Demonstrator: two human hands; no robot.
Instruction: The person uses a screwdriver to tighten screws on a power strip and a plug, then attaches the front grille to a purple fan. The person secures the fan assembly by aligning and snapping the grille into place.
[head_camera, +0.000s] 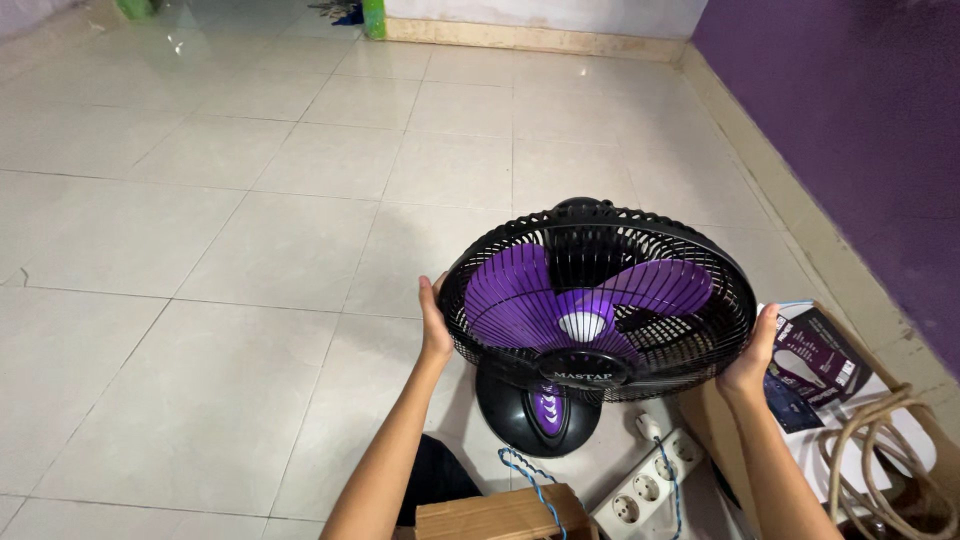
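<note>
While both hands grip its cage (520, 250), purple blades (510, 295) sit inside.

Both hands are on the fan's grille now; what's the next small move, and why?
Probably steady the fan upright before letting go: the left hand and right hand grip opposite sides of its black grille, its round base sits on the tile floor, and a power strip lies close by.

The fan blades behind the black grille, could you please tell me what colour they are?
The blades are purple, seen clearly through the grille in the head view.
</note>
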